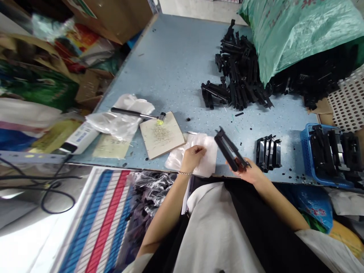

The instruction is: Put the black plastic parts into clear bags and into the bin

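My right hand (248,172) grips one long black plastic part (231,149) and holds it tilted above the near edge of the blue table (176,64). My left hand (193,156) rests with curled fingers on a clear plastic bag (209,151) lying at the table's front edge; whether it pinches anything small is hidden. A short row of black parts (268,152) stands just right of my right hand.
A big heap of black parts (239,79) spills from a green sack (295,34) at the back right. A blue basket (305,151) with black parts stands at the right. A wooden board (162,134), a small hammer (136,113) and crumpled plastic (119,121) lie to the left.
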`<move>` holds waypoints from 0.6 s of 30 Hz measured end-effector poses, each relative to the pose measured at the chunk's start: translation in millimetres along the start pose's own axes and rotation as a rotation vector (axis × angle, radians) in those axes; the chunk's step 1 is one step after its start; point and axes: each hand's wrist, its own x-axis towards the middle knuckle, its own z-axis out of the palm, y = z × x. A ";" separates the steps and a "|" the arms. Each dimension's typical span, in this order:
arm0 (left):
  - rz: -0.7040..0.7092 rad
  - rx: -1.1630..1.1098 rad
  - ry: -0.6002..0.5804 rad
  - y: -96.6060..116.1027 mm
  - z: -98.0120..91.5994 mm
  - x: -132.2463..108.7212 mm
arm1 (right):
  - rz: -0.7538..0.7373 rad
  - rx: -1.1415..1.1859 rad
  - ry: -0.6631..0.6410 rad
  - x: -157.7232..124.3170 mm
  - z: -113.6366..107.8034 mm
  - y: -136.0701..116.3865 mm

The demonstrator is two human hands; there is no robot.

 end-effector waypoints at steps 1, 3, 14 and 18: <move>-0.007 -0.041 0.015 -0.7 1.0 -0.3 | 0.066 0.029 -0.018 3.1 1.9 8.0; 0.023 -0.083 0.073 -3.7 2.2 -2.6 | 0.168 0.054 -0.005 7.6 1.2 20.4; 0.565 0.473 0.128 -4.4 -20.8 -18.6 | 0.327 0.285 -0.097 3.1 4.3 30.0; 0.782 0.575 0.032 8.6 -16.8 -42.0 | 0.339 0.266 -0.189 21.0 8.2 39.2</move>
